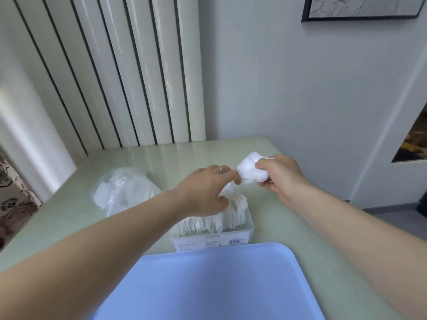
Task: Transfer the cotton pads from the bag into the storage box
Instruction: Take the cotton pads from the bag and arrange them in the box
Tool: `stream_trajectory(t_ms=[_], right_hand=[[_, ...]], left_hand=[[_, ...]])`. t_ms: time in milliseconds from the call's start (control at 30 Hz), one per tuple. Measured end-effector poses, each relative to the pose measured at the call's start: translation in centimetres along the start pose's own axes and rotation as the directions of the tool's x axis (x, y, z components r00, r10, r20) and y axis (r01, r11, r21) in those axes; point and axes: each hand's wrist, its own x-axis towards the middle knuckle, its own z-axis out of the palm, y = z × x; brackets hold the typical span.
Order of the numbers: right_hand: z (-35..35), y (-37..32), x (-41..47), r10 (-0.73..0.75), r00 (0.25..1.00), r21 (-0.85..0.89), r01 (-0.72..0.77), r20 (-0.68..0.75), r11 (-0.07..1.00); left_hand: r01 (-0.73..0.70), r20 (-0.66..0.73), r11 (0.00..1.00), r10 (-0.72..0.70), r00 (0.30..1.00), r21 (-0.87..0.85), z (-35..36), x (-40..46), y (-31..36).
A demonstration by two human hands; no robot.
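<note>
Barcode label (236, 241) unreadable on storage box (250, 229), R hand (280, 175) fingers clutching cotton wad (250, 168), L hand (204, 190) pinching it

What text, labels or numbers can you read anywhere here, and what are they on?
Nothing can be read.
Box: its front label carries fine print lines and a barcode, all too small and blurred to read.
Bag: no print visible.
Blue lid: plain, no text.
Wall picture: line pattern only, no words.
</note>
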Motion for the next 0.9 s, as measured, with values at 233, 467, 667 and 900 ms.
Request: stream_trajectory(t_ms=[233,467,667,900], right_hand=[[-0.2,0.6,0.2,-0.124,0.988,-0.267,0.095,-0.093,0.959],[1.1,0.7,-0.4,-0.116,0.993,-0.406,0.115,0.022,0.907],[2.3,1.4,-0.9,-0.147,0.989,-0.481,0.142,0.029,0.865],[3.8,1.1,-1.6,-0.248,0.944,-0.683,0.328,0.216,0.652]], left_hand=[[-0.036,0.206,0.992,0.062,0.977,-0.123,3.1,0.9,0.1],[-0.091,0.115,0.981,0.111,0.987,-0.17,4.0,-0.1,-1.2],[-0.071,0.147,0.989,0.09,0.985,-0.13,4.5,-0.5,-1.8],[0.051,0.109,0.966,-0.024,0.994,-0.254,4.5,-1.1,-2.9]])
